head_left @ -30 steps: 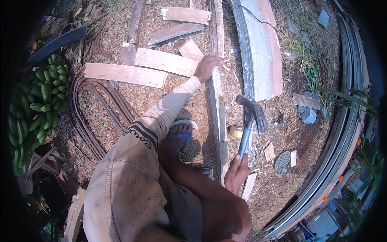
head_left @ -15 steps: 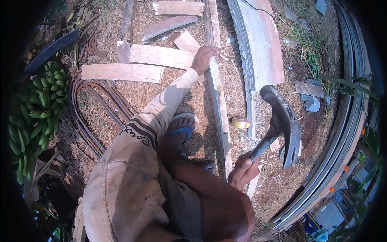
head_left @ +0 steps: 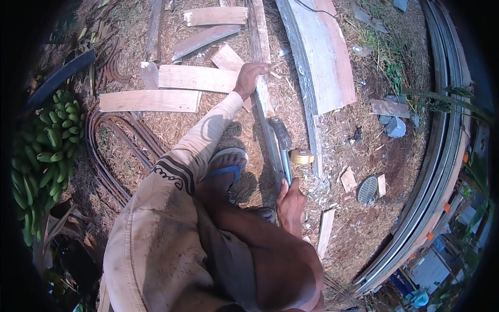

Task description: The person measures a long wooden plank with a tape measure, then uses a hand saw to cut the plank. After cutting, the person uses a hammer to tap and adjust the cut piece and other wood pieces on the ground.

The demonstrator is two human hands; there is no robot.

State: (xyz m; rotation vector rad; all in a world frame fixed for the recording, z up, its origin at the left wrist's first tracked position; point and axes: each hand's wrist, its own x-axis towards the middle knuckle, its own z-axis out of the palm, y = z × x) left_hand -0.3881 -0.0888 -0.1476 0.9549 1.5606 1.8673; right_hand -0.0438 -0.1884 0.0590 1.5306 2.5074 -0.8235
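Observation:
My left hand [head_left: 251, 78] is wrapped over a long, narrow wooden beam [head_left: 266, 104] that runs away from me along the ground. My right hand [head_left: 291, 204], nearer to me, grips the handle of a claw hammer [head_left: 286, 165]. The dark hammer head [head_left: 280, 132] is down at the beam's right edge, a short way below my left hand; whether it touches the wood or a nail, I cannot tell. Just right of the handle lies a yellow tape measure [head_left: 302, 156].
Short boards [head_left: 148, 101] lie left of the beam, beside bent rusty rods [head_left: 122, 132]. Green bananas [head_left: 52, 140] hang at far left. A wide grey plank [head_left: 317, 57] lies right of the beam; long stacked boards [head_left: 448, 104] curve along the right. My sandalled foot [head_left: 228, 165] is close by.
My right hand has swung the hammer down and to the left, from raised at the right to the beam. The left hand keeps its hold; the whole view has shifted slightly.

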